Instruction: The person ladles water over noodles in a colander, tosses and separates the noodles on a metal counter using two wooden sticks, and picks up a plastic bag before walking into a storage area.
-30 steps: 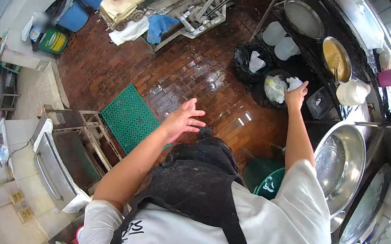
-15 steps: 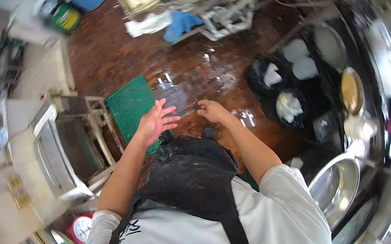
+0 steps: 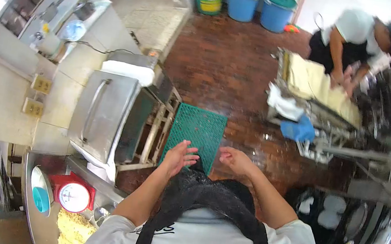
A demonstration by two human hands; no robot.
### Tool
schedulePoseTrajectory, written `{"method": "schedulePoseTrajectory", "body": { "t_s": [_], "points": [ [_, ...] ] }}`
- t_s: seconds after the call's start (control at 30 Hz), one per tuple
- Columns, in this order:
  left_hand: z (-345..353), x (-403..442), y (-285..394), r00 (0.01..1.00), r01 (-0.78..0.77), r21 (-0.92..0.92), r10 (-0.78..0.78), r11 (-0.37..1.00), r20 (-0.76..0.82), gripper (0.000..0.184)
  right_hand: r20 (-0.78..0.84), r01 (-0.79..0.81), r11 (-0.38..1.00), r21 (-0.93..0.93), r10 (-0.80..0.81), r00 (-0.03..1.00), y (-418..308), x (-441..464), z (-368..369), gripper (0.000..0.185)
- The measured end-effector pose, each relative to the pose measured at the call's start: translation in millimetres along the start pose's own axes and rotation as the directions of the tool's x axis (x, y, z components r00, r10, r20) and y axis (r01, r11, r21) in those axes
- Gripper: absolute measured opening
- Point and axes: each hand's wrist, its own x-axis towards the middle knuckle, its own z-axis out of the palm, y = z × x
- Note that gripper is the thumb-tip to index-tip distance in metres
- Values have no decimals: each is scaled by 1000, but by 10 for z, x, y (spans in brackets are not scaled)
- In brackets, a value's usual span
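My left hand (image 3: 180,157) hangs in front of the black apron (image 3: 209,194), over the near part of the green mat (image 3: 199,125). Its fingers are spread and nothing is in them. To the right, my right hand (image 3: 235,160) is held out beside the mat's edge, above the brown tiled floor (image 3: 224,70). Its fingers are partly curled, with gaps hard to make out, and no object shows in them. Both hands are apart and touch nothing.
A steel oven-like box (image 3: 105,110) stands left. A red scale (image 3: 75,197) and yellow crumbly food (image 3: 72,233) lie on a counter at lower left. A co-worker (image 3: 354,42) handles pale dough (image 3: 314,82) at upper right. Blue bins (image 3: 242,4) line the back.
The view has swung left, bringing the scale and co-worker into sight. My right hand has come away from the black-lined bins, and the white item it held a second ago is gone from it.
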Motion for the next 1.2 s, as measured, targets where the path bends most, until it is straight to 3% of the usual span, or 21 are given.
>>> {"method": "schedulePoseTrajectory", "body": {
  "t_s": [0.17, 0.37, 0.5, 0.63, 0.67, 0.8, 0.87, 0.93, 1.0, 1.1, 1.13, 1.2],
  "points": [
    [-309, 526, 1015, 992, -76, 55, 70, 996, 103, 60, -1, -6, 1000, -19, 6, 1000, -586, 933, -439, 46],
    [-85, 1512, 2034, 980, -125, 28, 120, 992, 157, 60, -33, -51, 996, 75, 54, 998, -777, 1904, -1095, 45],
    [150, 2186, 2665, 980, -105, 106, 85, 989, 177, 61, 4, -88, 992, 92, 88, 996, -879, 2657, -1747, 46],
    [196, 2770, 3383, 992, -92, 24, 89, 996, 89, 63, 20, 6, 995, 99, -8, 1000, -1077, 3579, -2492, 44],
    [179, 2882, 3593, 992, -100, -34, 102, 994, 69, 64, 43, 8, 1000, 6, -8, 999, -1228, 3809, -2701, 44],
    [140, 3208, 4388, 962, -272, 0, 272, 962, -39, 69, 222, 155, 983, -96, -131, 966, -1553, 4949, -3274, 46],
    [3, 3506, 4625, 886, -389, 262, 437, 883, -156, 71, 256, 205, 974, -99, -174, 951, -1752, 5510, -3468, 47],
    [-130, 3698, 4961, 787, -380, 556, 574, 739, -225, 72, 302, 210, 973, -96, -173, 937, -1971, 6060, -3668, 50],
    [-293, 3957, 5285, 743, -423, 548, 622, 722, -246, 74, 370, 178, 980, -94, -132, 920, -2184, 6638, -3787, 58],
    [-544, 4288, 5929, 727, -486, 554, 664, 676, -172, 74, 188, 528, 821, -217, -496, 848, -2351, 7402, -3857, 73],
    [-610, 4398, 6181, 733, -507, 553, 669, 661, -127, 74, 185, 537, 815, -220, -505, 843, -2388, 7690, -3901, 77],
    [-738, 4668, 6667, 638, -607, 622, 770, 495, 8, 74, 174, 547, 807, -225, -519, 837, -2469, 8240, -4013, 85]
  ]
}}
